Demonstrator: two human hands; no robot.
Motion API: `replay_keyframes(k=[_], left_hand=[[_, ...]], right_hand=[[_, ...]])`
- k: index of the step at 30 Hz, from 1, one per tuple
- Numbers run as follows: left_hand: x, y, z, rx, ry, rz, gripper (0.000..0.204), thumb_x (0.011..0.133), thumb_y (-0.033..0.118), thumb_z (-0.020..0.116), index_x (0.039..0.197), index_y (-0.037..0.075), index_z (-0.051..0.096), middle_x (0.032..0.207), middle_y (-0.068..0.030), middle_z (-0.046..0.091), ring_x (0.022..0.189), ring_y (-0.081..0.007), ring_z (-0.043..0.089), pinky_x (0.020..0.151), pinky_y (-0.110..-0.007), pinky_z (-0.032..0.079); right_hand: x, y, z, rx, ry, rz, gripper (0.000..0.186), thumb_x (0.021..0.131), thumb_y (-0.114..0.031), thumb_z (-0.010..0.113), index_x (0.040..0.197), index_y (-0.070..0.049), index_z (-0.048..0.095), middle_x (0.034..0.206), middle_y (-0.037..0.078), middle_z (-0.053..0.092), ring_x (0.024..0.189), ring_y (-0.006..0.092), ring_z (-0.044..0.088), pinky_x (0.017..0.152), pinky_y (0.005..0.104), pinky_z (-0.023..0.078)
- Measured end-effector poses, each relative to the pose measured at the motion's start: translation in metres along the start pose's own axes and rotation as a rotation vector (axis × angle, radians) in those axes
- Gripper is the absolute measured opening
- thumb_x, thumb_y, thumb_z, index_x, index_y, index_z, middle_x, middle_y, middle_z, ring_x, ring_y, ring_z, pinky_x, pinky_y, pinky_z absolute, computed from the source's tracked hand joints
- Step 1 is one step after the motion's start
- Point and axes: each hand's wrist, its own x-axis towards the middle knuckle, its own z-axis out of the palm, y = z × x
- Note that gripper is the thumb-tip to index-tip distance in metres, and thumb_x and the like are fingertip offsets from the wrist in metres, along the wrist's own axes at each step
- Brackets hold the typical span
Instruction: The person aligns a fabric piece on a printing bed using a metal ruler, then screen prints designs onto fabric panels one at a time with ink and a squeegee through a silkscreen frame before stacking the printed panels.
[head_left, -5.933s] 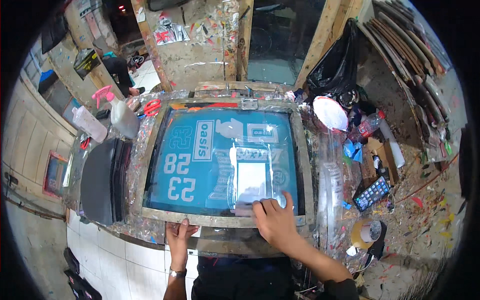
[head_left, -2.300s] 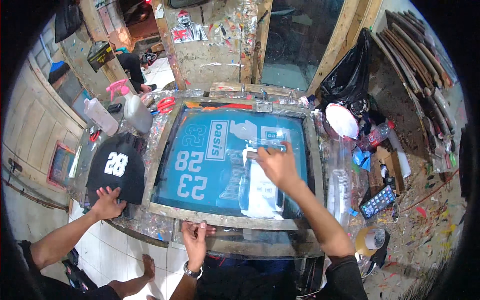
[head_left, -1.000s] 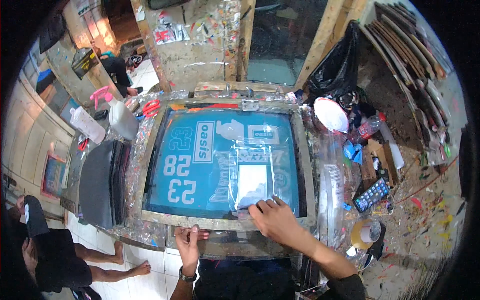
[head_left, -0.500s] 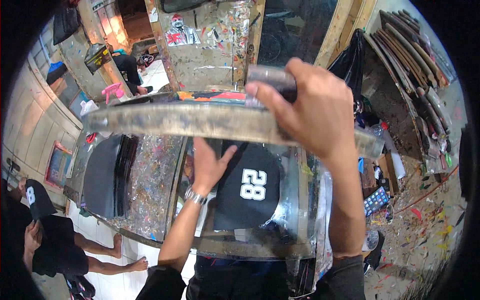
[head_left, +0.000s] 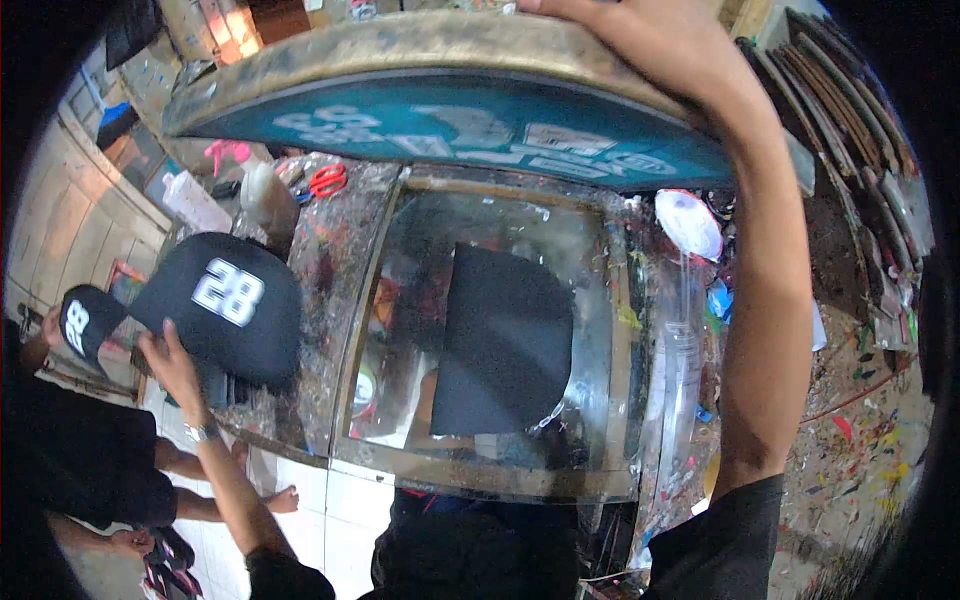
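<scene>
My right hand (head_left: 655, 35) grips the top edge of a wooden-framed printing screen (head_left: 490, 140), which is tilted up over the far side of the table. White designs show on its blue-green mesh. At the left, my left hand (head_left: 175, 375) has its thumb on the near corner of a black fabric panel (head_left: 245, 315) with a white printed number; the fingers are at its edge, partly hidden. The panel is tilted over a stack of dark panels (head_left: 235, 392). A plain black panel (head_left: 505, 345) lies on the framed glass plate (head_left: 595, 440) in front of me.
At the left a person holds a small black cap piece (head_left: 88, 325) with a white number. Beyond my left hand stand a spray bottle (head_left: 265, 195), a white bottle (head_left: 195, 205) and red scissors (head_left: 328, 181). Several long wooden strips (head_left: 840, 100) lean at the far right.
The screen has swung up and away, with my right hand on its edge. My left hand has moved left from the glass with the printed panel, and a plain panel now shows there.
</scene>
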Motion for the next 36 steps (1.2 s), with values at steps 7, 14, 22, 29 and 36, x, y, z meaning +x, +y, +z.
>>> replay_keyframes(k=[7, 14, 22, 29, 36], left_hand=[[-0.156, 0.214, 0.011, -0.203, -1.125, 0.735, 0.066, 0.09, 0.051, 0.064, 0.137, 0.006, 0.055, 0.153, -0.024, 0.036, 0.147, -0.0441, 0.026, 0.119, -0.058, 0.019], [-0.251, 0.202, 0.028, -0.176, -1.354, 0.862, 0.07, 0.095, 0.07, 0.044, 0.152, 0.029, 0.043, 0.166, -0.0094, 0.019, 0.155, -0.0304, 0.008, 0.121, -0.059, 0.001], [-0.246, 0.21, 0.034, -0.258, -1.308, 0.858, 0.067, 0.096, 0.066, 0.046, 0.15, 0.027, 0.046, 0.165, -0.0078, 0.024, 0.155, -0.0297, 0.01, 0.122, -0.059, 0.001], [-0.249, 0.204, 0.032, -0.216, -1.292, 0.867, 0.067, 0.094, 0.064, 0.051, 0.149, 0.026, 0.047, 0.165, -0.0084, 0.023, 0.154, -0.0315, 0.01, 0.122, -0.057, 0.001], [-0.181, 0.255, -0.021, -1.213, -0.778, -0.233, 0.075, 0.098, 0.028, 0.064, 0.154, 0.008, 0.02, 0.146, -0.0217, 0.044, 0.129, -0.0326, 0.054, 0.1, -0.049, 0.05]], right_hand=[[0.012, 0.025, 0.0, 0.021, 0.148, -0.099, 0.073, 0.086, -0.064, 0.062, 0.081, 0.008, 0.072, 0.077, 0.024, 0.07, 0.074, 0.0304, 0.07, 0.076, 0.0394, 0.055], [0.011, 0.015, -0.003, 0.073, 0.08, -0.088, 0.073, 0.083, -0.065, 0.065, 0.082, 0.008, 0.072, 0.077, 0.025, 0.069, 0.077, 0.0306, 0.069, 0.078, 0.0384, 0.053], [0.013, 0.044, 0.021, -0.011, 0.299, -0.316, 0.074, 0.082, -0.067, 0.062, 0.091, 0.006, 0.072, 0.08, 0.026, 0.069, 0.083, 0.0393, 0.071, 0.078, 0.0441, 0.054], [-0.039, 0.029, 0.038, -0.034, 0.269, -0.251, 0.069, 0.085, -0.066, 0.059, 0.086, 0.001, 0.072, 0.081, 0.027, 0.07, 0.082, 0.0416, 0.071, 0.077, 0.0493, 0.056], [-0.13, 0.028, 0.093, -0.065, 0.496, -0.434, 0.044, 0.081, -0.05, 0.075, 0.083, -0.009, 0.061, 0.072, 0.011, 0.064, 0.071, 0.0309, 0.065, 0.091, 0.0504, 0.046]])
